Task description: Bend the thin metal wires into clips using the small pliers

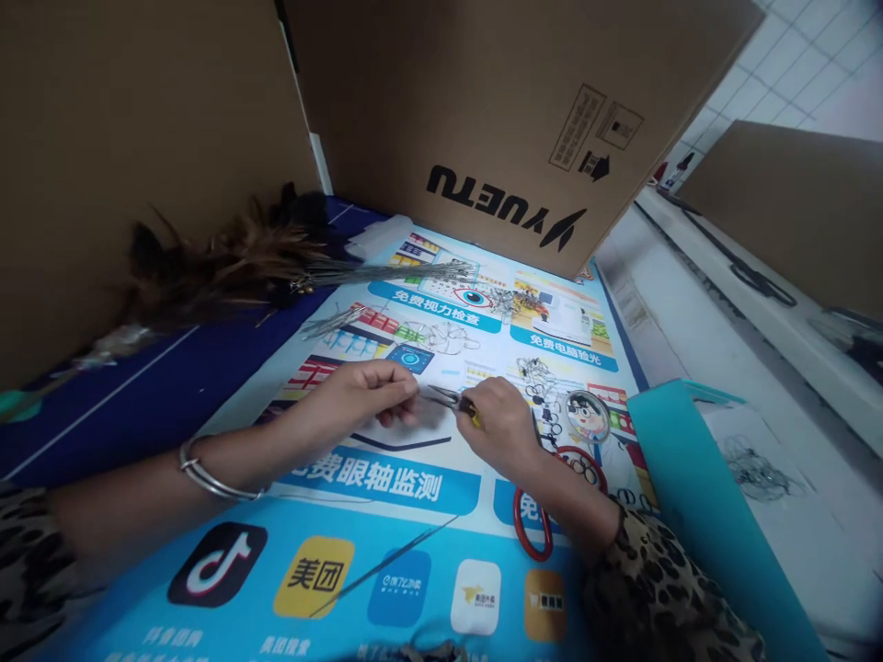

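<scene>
Near the middle of the head view, my right hand (502,421) is wrapped round the yellow and black handles of a pair of pliers (447,397). The metal jaws point left, toward my left hand (382,390). My left thumb and fingertips are pinched together at the tip of the jaws; what they hold is too small to make out. A printed poster sheet (407,418) lies under both hands. Red-handled scissors (533,533) lie partly beneath my right forearm. Tangled wire pieces (441,338) rest beyond my hands.
A large cardboard box (441,101) stands behind the poster. Brown feathers (235,253) and a bundle of thin wires (393,272) lie at the back left. A round tin (588,416) sits right of my right hand, near a teal box (717,524) holding tangled wire.
</scene>
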The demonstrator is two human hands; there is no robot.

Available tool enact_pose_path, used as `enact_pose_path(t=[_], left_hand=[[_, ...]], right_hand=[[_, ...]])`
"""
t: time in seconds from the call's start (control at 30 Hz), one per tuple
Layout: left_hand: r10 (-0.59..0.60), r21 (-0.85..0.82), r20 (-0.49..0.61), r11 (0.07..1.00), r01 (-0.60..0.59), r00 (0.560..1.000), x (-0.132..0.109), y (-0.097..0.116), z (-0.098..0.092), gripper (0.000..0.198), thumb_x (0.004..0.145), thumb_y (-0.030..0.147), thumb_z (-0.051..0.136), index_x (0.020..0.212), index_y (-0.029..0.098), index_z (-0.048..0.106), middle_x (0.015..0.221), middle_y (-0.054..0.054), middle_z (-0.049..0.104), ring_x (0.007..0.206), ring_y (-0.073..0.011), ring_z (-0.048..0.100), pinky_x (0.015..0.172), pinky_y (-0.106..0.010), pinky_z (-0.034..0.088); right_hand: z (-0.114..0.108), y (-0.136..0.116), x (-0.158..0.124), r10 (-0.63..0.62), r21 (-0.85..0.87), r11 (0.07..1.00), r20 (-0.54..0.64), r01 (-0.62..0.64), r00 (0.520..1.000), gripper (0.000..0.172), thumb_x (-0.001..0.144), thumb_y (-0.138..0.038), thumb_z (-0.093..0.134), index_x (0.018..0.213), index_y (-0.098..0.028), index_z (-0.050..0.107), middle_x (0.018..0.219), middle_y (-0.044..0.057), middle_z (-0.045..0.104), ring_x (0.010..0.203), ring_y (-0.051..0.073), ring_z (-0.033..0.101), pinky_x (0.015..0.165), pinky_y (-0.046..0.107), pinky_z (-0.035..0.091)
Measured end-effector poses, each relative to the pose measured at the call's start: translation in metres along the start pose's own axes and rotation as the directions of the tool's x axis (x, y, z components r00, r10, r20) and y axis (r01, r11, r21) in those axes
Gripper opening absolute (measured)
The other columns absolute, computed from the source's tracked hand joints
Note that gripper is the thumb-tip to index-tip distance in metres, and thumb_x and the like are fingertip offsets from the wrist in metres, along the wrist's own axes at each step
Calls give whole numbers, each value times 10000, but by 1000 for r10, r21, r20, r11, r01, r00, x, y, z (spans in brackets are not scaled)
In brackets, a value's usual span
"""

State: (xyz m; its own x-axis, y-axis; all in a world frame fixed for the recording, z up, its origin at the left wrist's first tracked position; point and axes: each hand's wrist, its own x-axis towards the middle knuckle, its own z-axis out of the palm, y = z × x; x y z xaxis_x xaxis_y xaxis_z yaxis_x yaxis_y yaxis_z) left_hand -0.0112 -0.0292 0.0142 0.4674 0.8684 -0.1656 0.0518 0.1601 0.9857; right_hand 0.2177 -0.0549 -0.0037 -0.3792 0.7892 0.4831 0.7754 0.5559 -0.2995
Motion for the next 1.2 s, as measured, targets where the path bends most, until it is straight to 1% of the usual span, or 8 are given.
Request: enact_pose_path(t=[0.07,0.17,0.27,0.4,0.57,0.87,1.0,1.2], left_hand=[[-30,-44,-3,999,30,1000,1,3,-1,307,882,448,623,766,164,620,711,-26,712,635,-128,606,605,-236,446],[-68,-107,-11,992,66,998,1,6,-1,308,867,449,644,759,163,603,703,-27,712,636,-140,632,629,-257,463],[-105,-161,-19,982,101,994,1,6,0,292,845,440,672,780,168,591,713,-15,711,647,-153,660,645,-272,478],[-109,-157,-13,982,106,994,1,7,1,296,853,434,664,760,162,591,697,1,693,644,-141,667,635,-253,474],[-140,-165,0,977,138,990,1,8,2,316,833,446,679,741,160,580,675,19,670,615,-133,666,631,-251,489],[-162,-143,15,976,163,987,0,8,2,343,833,483,664,746,161,581,679,12,667,602,-127,660,581,-231,459],[-149,-125,17,981,150,989,0,9,2,338,836,476,652,740,159,583,677,5,664,607,-127,657,582,-232,451],[-145,-117,21,982,146,989,1,9,2,331,835,472,649,736,162,587,666,4,663,605,-131,650,584,-241,446]], right_hand=[[-1,8,-1,-125,-197,973,-22,118,992,88,868,-205,563,850,-181,646,812,68,635,819,206,525,739,342,384],[-6,12,0,-262,-365,899,-3,243,965,99,894,-209,551,874,-183,644,779,54,616,769,200,486,692,357,334],[-11,9,1,-342,-438,844,9,311,940,90,910,-214,554,914,-182,639,762,47,605,749,196,468,672,364,309],[-16,5,1,-408,-480,793,40,376,912,85,910,-210,589,970,-168,632,780,45,616,754,193,476,673,367,310],[-15,4,0,-444,-512,759,44,402,895,111,902,-204,620,1006,-167,625,786,38,624,728,182,470,655,368,296],[-16,2,2,-472,-510,750,36,422,881,109,907,-183,622,1013,-160,614,765,30,612,716,173,472,648,365,295],[-15,2,2,-474,-511,748,38,425,880,125,899,-184,636,1018,-153,613,767,27,614,719,174,470,648,364,293],[-15,1,2,-482,-511,747,24,425,876,100,901,-179,632,995,-150,616,739,24,588,698,166,455,640,359,277]])
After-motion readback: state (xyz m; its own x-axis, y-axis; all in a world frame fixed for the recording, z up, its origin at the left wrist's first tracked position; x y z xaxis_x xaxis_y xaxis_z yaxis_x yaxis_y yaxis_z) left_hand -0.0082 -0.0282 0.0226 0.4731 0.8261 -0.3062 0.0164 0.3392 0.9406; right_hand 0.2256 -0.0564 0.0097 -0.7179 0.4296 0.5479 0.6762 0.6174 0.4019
